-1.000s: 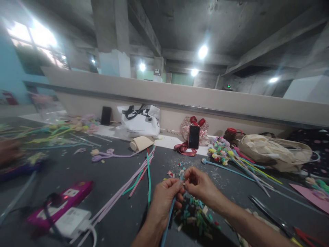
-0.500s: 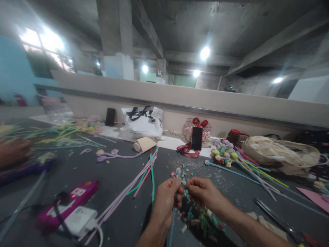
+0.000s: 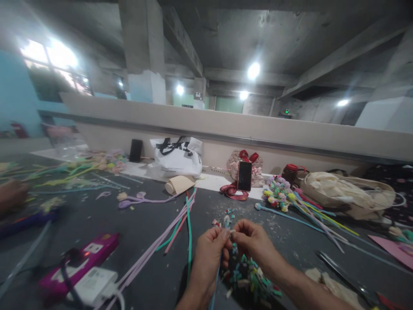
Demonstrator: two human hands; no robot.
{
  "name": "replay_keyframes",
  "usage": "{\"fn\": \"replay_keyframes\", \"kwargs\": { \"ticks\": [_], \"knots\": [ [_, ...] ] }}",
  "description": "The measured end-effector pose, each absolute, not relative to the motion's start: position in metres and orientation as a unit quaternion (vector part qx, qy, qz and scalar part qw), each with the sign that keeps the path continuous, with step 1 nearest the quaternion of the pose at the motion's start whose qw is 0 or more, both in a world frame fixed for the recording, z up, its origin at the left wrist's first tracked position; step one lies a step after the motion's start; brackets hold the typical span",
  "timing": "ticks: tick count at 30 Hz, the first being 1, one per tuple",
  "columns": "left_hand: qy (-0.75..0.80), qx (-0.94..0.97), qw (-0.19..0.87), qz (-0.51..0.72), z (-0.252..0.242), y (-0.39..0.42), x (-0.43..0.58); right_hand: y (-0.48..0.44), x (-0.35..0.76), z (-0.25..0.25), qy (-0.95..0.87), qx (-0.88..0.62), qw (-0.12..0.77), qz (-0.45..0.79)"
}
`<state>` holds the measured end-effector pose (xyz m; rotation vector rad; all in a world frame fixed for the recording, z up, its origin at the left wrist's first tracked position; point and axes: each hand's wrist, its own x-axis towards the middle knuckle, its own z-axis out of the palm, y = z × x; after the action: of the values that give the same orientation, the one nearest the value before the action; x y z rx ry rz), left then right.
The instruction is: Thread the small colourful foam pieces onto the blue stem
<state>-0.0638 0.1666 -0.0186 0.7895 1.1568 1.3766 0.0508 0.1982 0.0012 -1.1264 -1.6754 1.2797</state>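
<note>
My left hand [image 3: 209, 252] is closed around a thin blue stem [image 3: 216, 280], which runs down toward the bottom edge of the head view. Fingertips of my right hand [image 3: 253, 241] are pinched on a small pale piece [image 3: 231, 232] and meet those of my left hand. A small whitish tip [image 3: 226, 220] rises just above both hands. Under and beside my right hand lies a pile of small coloured scraps [image 3: 250, 275], mostly green and teal.
Lilac stems [image 3: 161, 228] and a magenta power strip [image 3: 87, 262] lie left. Behind stand a white bag [image 3: 177, 157] and a phone [image 3: 244, 175]. Right are a flower bundle [image 3: 279, 191] and scissors [image 3: 342, 273]. Another person's hand [image 3: 11, 196] is at far left.
My right hand has moved left, so its fingertips now meet my left hand's at the stem. The other person's hand has shifted toward the left edge. The view has turned slightly.
</note>
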Motion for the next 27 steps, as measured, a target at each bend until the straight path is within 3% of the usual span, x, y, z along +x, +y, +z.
{"fn": "replay_keyframes", "kwargs": {
  "ticks": [10, 17, 27],
  "knots": [
    [0.475, 0.324, 0.560, 0.597, -0.020, 0.163, -0.057, 0.208, 0.048, -0.007, -0.680, -0.472, 0.320, 0.461],
    [0.460, 0.286, 0.581, 0.608, -0.019, 0.167, -0.065, 0.207, 0.060, -0.008, -0.704, -0.460, 0.231, 0.490],
    [0.459, 0.297, 0.598, 0.586, -0.017, 0.165, -0.064, 0.201, 0.073, -0.002, -0.732, -0.421, 0.259, 0.469]
  ]
}}
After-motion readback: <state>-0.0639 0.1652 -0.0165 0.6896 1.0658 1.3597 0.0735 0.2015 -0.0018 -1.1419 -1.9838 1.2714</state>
